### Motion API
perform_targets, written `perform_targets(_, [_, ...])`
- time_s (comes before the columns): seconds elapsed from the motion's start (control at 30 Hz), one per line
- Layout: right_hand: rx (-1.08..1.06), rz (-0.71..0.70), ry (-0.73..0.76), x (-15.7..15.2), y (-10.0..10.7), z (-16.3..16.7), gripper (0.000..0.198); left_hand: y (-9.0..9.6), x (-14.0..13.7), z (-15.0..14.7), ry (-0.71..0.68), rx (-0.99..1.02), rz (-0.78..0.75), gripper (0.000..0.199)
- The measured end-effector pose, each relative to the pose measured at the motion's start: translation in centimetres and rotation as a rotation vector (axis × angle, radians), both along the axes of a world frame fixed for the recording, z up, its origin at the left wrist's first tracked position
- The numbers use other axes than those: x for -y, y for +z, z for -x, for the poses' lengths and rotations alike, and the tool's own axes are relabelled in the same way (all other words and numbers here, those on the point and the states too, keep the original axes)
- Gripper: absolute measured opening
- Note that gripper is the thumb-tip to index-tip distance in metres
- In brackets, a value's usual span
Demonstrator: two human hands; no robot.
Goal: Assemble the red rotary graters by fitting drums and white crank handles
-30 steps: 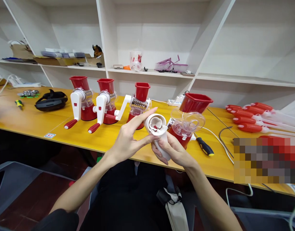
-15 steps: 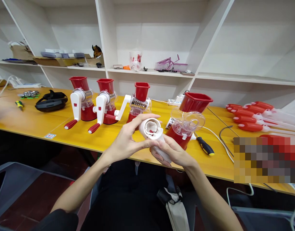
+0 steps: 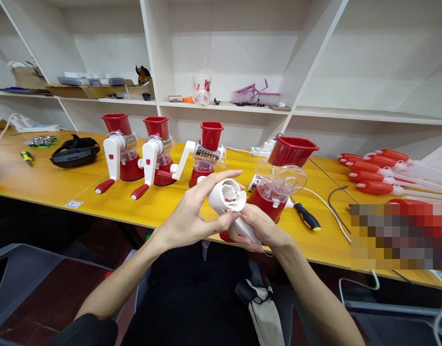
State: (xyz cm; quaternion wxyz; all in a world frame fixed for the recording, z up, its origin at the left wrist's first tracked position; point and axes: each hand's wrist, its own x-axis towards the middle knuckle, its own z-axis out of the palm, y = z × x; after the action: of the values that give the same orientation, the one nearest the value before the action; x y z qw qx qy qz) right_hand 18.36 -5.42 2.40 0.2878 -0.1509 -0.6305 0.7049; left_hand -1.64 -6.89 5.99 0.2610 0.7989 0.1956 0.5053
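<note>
Both hands hold a white crank handle (image 3: 217, 198), its round hollow end turned up towards me. My left hand (image 3: 195, 211) grips that round end, with fingers over the top and thumb at its lower rim. Around the arm of the crank, lower right, my right hand (image 3: 259, 228) is closed. A bit of red shows inside the hollow end and below the hands. Just behind stands a drum grater body (image 3: 266, 199) with a red hopper and clear housing, without a crank. Farther left are assembled red and white drum graters (image 3: 130, 166).
A screwdriver (image 3: 306, 216) lies right of the grater body, near white and dark cables. Red-handled items in clear plastic (image 3: 375, 178) are piled at right. A black headset (image 3: 75, 151), a yellow-black tool (image 3: 27, 157) and metal parts (image 3: 42, 141) lie at left. White shelves (image 3: 228, 105) stand behind.
The crank has turned slightly in my hands, so its hollow end faces a little more to the right. Red now shows beneath the hands. My grip is otherwise much the same.
</note>
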Motion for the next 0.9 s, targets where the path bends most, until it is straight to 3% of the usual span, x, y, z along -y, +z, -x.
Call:
perform_targets(0.13, [-0.015, 0.04, 0.012, 0.0, -0.1, 0.2, 0.052, -0.3, -0.1, -0.2, -0.021, -0.019, 0.006, 0.068])
perform_targets(0.27, [0.031, -0.07, -0.079, 0.4, 0.3, 0.3, 0.049, -0.5, -0.4, -0.3, -0.01, -0.015, 0.059, 0.061])
perform_targets(0.43, [0.081, -0.261, -0.451, 1.1, 1.0, 0.7, 0.036, -0.9, -0.5, -0.4, 0.043, 0.033, 0.076, 0.057])
perform_targets(0.53, [0.043, -0.475, -0.786, 1.4, 1.2, 0.8, 0.032, -1.1, -0.6, -0.6, 0.09, 0.031, 0.111, 0.057])
perform_targets(0.6, [0.017, -0.611, -0.905, 1.7, 1.4, 0.6, 0.033, -1.2, -0.7, -0.7, 0.126, 0.009, 0.127, 0.057])
perform_targets(0.7, [0.063, -0.675, -0.914, 2.2, 1.8, 0.5, 0.031, -1.2, -0.7, -0.9, 0.162, -0.047, 0.106, 0.055])
perform_targets(0.9, [0.086, -0.663, -0.948, 2.6, 2.3, 0.7, 0.023, -1.2, -0.5, -1.0, 0.194, -0.129, 0.072, 0.053])
